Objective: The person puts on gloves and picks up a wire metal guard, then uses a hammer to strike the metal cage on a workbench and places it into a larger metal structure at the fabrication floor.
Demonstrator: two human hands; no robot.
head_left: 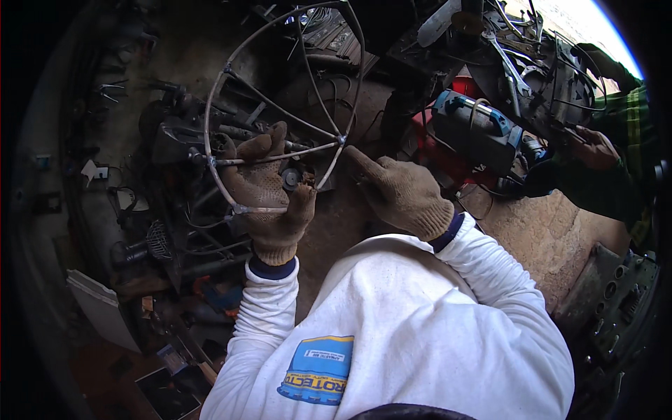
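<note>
A metal rod frame (341, 140) is held up in front of me, a curved hoop with several spokes that meet at a welded joint. My left hand (269, 185), in a worn brown knitted glove, is closed round its lower left part, the thumb near the bottom rod and the other fingers behind the spokes. The glove's thumb tip looks frayed. Just right of the spoke joint, my gloved right hand (402, 192) points its index finger at the frame, with the other fingers curled and partly hidden. Whether that fingertip touches the rod, I cannot tell.
A blue-topped machine (476, 126) with red beside it stands to the right. Beyond it shows another person's hand (595, 148), below a green sleeve. Wrenches (509, 66) lie among scrap metal at the top right. Metal parts clutter the left; a knobbed panel (609, 301) stands lower right.
</note>
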